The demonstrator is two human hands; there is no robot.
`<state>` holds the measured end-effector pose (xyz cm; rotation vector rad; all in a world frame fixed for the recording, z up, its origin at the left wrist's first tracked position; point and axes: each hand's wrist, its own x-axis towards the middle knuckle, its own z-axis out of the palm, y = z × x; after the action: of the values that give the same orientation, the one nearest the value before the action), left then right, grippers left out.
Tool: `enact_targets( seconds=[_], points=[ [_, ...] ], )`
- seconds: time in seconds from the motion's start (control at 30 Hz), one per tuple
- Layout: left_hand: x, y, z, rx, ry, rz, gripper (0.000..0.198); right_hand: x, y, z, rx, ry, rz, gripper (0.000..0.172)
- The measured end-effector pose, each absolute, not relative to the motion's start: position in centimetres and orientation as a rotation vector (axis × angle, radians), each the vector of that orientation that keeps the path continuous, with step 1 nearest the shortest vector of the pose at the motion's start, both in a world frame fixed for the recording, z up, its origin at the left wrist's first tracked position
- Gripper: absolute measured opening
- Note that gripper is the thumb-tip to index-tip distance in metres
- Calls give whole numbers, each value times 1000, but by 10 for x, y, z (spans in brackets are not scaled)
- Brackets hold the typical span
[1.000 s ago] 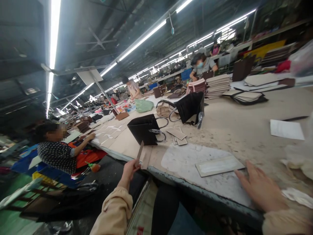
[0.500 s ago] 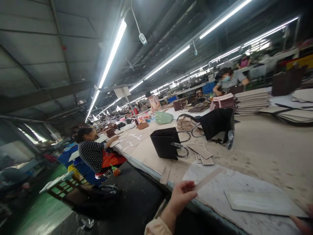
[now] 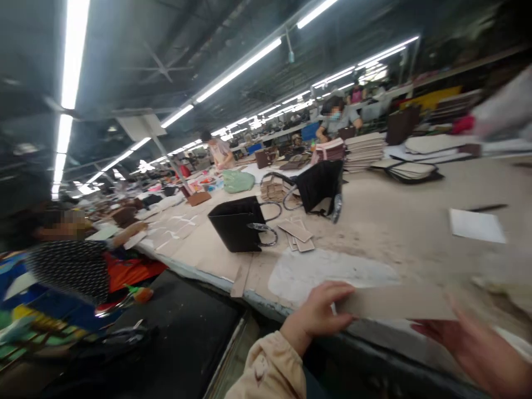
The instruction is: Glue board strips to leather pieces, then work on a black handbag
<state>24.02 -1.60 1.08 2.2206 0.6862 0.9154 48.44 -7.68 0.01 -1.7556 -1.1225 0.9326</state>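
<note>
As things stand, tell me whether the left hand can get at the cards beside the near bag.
Probably yes: nothing stands between the left hand and the cards, though it must first release the board.

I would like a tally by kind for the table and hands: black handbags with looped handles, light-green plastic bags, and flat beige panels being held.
Black handbags with looped handles: 2
Light-green plastic bag: 1
Flat beige panel, held by left hand and right hand: 1
Total: 4
</note>
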Motion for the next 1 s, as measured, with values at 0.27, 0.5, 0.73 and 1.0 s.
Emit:
enact_targets(
  seconds=[0.27, 0.5, 0.73, 1.0],
  points=[
    [232, 7, -6, 2293, 736, 793, 58, 491, -85, 22, -1645, -1038, 1027, 37],
    [222, 25, -22, 2192, 1063, 610, 88, 513, -84, 13, -1512, -712, 830, 37],
    [231, 30, -35, 2174, 1131, 598, 74, 507, -62, 8, -1587, -760, 988, 40],
    [204, 22, -39, 2195, 1315, 795, 37, 507, -29, -2, -1634, -842, 1054, 31]
  ],
)
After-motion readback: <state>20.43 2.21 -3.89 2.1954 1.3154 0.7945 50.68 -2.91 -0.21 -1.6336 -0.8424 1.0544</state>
